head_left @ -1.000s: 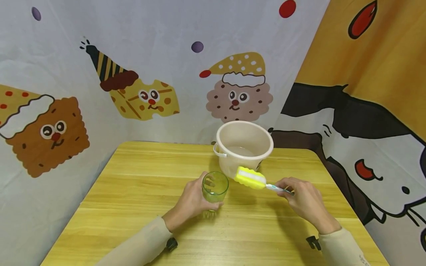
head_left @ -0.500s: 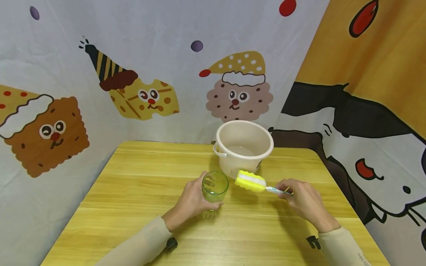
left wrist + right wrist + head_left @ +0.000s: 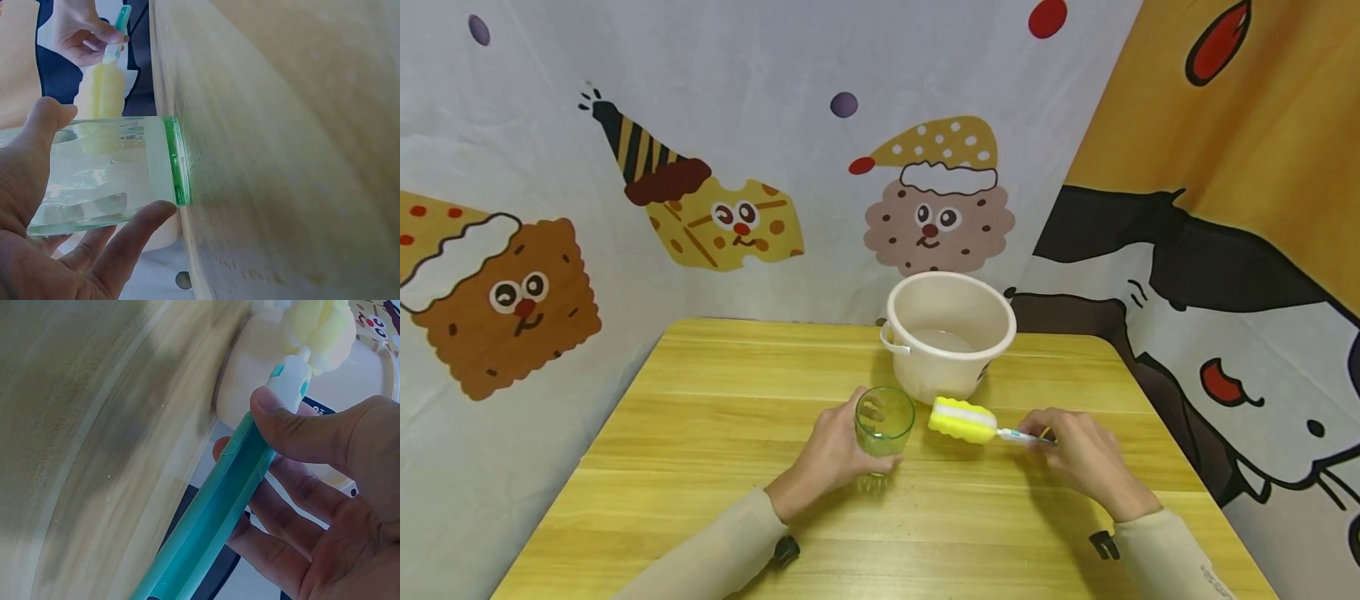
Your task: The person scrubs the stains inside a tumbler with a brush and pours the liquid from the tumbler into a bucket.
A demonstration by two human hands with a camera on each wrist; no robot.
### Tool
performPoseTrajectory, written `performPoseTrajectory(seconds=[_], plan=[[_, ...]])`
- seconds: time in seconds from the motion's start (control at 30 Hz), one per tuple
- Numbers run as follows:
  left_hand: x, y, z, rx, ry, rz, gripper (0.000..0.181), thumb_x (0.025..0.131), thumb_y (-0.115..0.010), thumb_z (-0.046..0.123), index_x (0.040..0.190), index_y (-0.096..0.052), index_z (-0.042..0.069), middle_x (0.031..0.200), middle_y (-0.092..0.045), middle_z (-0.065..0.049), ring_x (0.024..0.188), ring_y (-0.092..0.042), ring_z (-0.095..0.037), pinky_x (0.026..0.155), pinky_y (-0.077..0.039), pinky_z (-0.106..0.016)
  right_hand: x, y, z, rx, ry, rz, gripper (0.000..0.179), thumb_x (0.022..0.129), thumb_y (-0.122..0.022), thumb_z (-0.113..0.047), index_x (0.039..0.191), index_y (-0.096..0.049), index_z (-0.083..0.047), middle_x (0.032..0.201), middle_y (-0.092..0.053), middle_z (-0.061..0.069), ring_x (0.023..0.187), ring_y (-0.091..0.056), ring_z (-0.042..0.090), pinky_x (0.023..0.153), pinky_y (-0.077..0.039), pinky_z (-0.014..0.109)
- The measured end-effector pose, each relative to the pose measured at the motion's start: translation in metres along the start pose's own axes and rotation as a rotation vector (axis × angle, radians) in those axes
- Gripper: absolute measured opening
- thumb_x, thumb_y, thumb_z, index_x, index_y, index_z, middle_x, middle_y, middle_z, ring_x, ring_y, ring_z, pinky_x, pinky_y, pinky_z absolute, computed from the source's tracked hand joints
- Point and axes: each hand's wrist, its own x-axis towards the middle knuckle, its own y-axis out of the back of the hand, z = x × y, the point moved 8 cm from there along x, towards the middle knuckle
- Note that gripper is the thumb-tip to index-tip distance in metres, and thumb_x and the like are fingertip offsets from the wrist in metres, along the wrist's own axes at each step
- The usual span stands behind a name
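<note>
My left hand (image 3: 827, 450) grips a clear, green-tinted drinking glass (image 3: 886, 446), fingers and thumb around its sides. Upright, its thick green base (image 3: 178, 161) is right at the tabletop in the left wrist view, and water drops show on its wall. To the right, my right hand (image 3: 1086, 458) pinches the handle of a sponge bottle brush (image 3: 962, 421) with a yellow-and-white head. The brush lies nearly level above the table, head toward the glass and a short gap from it. Its teal-and-white handle (image 3: 215, 500) runs between thumb and fingers in the right wrist view.
Just behind the brush head, a beige bucket (image 3: 936, 377) with a side handle stands on the wooden table (image 3: 722, 400). Some clear liquid shows at its bottom. A cartoon-printed cloth (image 3: 760, 75) hangs close behind the table and along its sides.
The brush head has sunk a little, from overlapping the bucket's lower wall to below it in the head view. My right hand shifted slightly with it; my left hand and the glass stayed still.
</note>
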Motion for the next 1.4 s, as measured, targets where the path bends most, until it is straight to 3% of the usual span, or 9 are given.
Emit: performPoseTrajectory(seconds=[0.5,0.9,1.4], plan=[[0.000,0.000,0.001,-0.001,0.009,-0.007,0.088,0.072,-0.114,0.035,0.144,-0.065,0.018,0.128,-0.085,-0.001,0.117,-0.084,-0.024,0.099,-0.072,-0.039,0.001,-0.009,0.005,-0.026,0.009,-0.025,0.032,0.091,-0.097,-0.009,0.100,-0.085,-0.037,0.096,-0.084,-0.012,0.081,-0.067,0.008,0.061,-0.046,0.033],[-0.001,0.000,0.001,-0.005,0.007,-0.003,0.090,0.072,-0.114,0.034,0.145,-0.065,0.018,0.128,-0.085,-0.002,0.118,-0.085,-0.026,0.100,-0.072,-0.040,0.005,-0.016,0.008,-0.028,0.005,-0.058,0.030,0.094,-0.095,-0.009,0.100,-0.085,-0.037,0.096,-0.084,-0.012,0.083,-0.070,0.009,0.062,-0.049,0.035],[-0.001,0.000,0.000,0.006,0.008,0.010,0.089,0.072,-0.114,0.035,0.144,-0.066,0.016,0.125,-0.086,-0.001,0.115,-0.085,-0.024,0.099,-0.072,-0.040,0.009,-0.026,0.011,-0.037,0.007,-0.096,0.028,0.095,-0.094,-0.010,0.098,-0.084,-0.036,0.093,-0.080,-0.014,0.077,-0.061,0.008,0.061,-0.043,0.033]])
